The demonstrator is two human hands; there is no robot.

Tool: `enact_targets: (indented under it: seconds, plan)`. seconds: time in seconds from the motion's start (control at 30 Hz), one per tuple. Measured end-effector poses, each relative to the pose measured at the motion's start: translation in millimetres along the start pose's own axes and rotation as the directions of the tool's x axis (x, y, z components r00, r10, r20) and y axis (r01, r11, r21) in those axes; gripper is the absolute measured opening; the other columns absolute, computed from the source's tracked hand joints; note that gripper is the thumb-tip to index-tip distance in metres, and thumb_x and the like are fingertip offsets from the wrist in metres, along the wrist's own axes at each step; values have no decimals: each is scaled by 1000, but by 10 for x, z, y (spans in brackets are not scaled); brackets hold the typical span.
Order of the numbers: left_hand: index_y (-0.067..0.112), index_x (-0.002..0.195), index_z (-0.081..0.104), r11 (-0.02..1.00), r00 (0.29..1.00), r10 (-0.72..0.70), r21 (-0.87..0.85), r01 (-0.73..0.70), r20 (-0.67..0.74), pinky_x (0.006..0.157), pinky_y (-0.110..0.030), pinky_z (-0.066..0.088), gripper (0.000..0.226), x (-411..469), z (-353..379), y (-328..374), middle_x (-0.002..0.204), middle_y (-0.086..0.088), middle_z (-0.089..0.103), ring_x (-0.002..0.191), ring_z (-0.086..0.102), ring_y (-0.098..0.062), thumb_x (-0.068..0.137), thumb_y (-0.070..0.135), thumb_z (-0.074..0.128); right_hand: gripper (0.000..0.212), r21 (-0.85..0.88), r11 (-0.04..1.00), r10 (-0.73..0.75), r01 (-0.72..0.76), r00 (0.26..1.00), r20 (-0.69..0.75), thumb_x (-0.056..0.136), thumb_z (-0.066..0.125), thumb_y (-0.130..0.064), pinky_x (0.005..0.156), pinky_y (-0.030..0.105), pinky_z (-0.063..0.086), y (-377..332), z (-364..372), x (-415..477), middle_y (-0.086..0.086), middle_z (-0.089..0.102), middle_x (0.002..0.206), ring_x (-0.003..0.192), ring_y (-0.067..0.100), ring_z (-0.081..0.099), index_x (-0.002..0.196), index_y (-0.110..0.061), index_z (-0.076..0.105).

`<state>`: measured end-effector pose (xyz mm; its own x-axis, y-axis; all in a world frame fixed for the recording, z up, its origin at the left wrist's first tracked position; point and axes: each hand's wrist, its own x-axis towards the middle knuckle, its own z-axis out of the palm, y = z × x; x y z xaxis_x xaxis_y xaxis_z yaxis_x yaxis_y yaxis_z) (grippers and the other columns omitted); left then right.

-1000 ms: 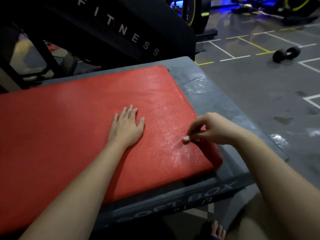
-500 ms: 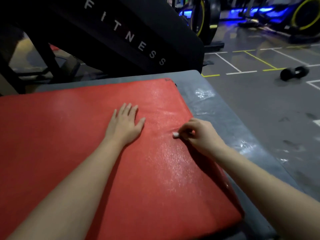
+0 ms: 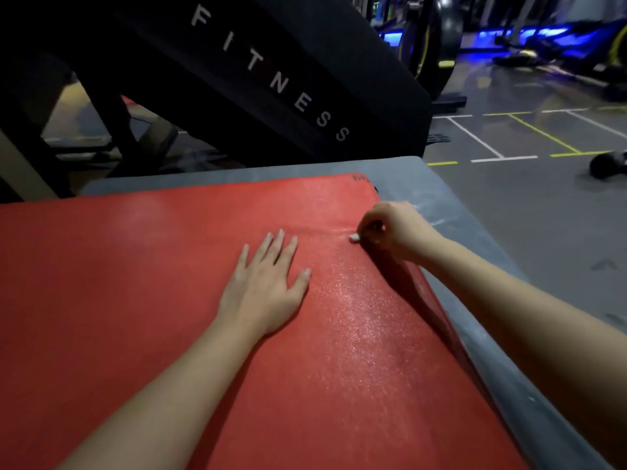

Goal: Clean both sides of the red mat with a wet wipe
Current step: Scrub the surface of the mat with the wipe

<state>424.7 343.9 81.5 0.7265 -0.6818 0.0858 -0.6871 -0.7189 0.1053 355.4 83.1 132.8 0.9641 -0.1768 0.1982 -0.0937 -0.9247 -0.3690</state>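
The red mat (image 3: 152, 300) lies flat on a grey soft box (image 3: 481, 283), filling most of the view. A wet, shiny band runs along its right part. My left hand (image 3: 268, 286) rests palm down on the mat near the middle, fingers spread. My right hand (image 3: 390, 230) is near the mat's right edge toward the far corner, fingers pinched around a small balled-up white wet wipe (image 3: 354, 237) that touches the mat. Most of the wipe is hidden inside the fingers.
A black slanted machine panel (image 3: 271, 83) lettered FITNESS stands just behind the box. Grey gym floor (image 3: 526, 205) with white and yellow lines lies to the right, with a dark dumbbell (image 3: 607, 162) on it. Blue-lit equipment stands at the far right back.
My right hand has slid the wipe along the mat's right side from the near corner toward the far corner. The left hand has stayed flat in place; the view has tilted forward.
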Motion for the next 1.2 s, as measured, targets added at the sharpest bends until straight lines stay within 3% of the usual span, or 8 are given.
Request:
enact_targets:
  seconds: [0.13,0.3,0.5,0.73,0.9,1.0,1.1,1.2]
  plan:
    - [31,162,0,1000,1000,-5,-4,5,-4,127,-43,-1,80,-18,-11,-31,170,9,-5,154,-10,-6,91,68,-1,6,7,996,88,-88,990,-114,84,75,-14,69,26,39,73,219,445,2,72,86,86,23,66,87,-17,79]
    - [32,162,-1,1000,1000,-13,-24,12,-19,127,-42,-1,76,-3,-7,-3,169,9,-7,154,-11,-5,94,66,3,10,53,996,71,-76,993,94,80,82,-35,61,20,43,148,24,154,-11,71,73,70,3,63,84,-26,80]
    - [34,161,-2,1000,1000,-6,-26,6,-7,127,-41,-3,79,-19,-8,-37,169,11,-8,153,-14,-3,91,69,-1,21,133,976,193,-171,965,-178,81,81,-32,68,23,36,181,213,619,9,73,88,86,24,66,89,-13,79]
    - [34,161,-3,1000,1000,-10,-17,10,-7,127,-41,-3,78,4,-14,-6,169,11,-8,153,-13,-4,91,68,0,11,23,994,111,-110,993,-35,85,78,-25,69,24,39,250,154,367,3,75,87,84,18,66,91,-15,80]
    - [35,161,-3,1000,1000,-8,-13,8,12,127,-40,-3,79,-1,-25,-12,169,12,-8,153,-12,-3,89,69,-2,3,-42,992,113,-121,981,-157,82,74,-15,73,33,48,276,251,817,7,69,83,85,32,65,80,-16,76]
    - [35,161,-3,1000,1000,-7,-27,7,14,127,-40,-3,80,-12,-40,-3,168,12,-9,153,-14,-2,88,69,-4,3,52,977,214,-208,958,-191,83,75,-15,70,28,44,314,290,963,8,69,83,84,30,65,82,-16,77]
    - [35,161,-3,1000,1000,-6,-29,7,13,127,-40,-3,81,-4,-34,-10,168,13,-9,153,-14,-2,88,70,-4,22,71,971,233,-227,969,-81,81,82,-37,66,23,41,378,155,862,6,69,75,72,19,62,81,-16,77]
    - [35,161,-5,1000,1000,-12,-24,12,10,127,-40,-4,80,12,-27,0,168,13,-11,152,-16,-2,89,69,-4,20,25,982,187,-187,982,-2,79,82,-37,65,22,39,439,85,794,2,66,71,68,15,61,82,-18,78]
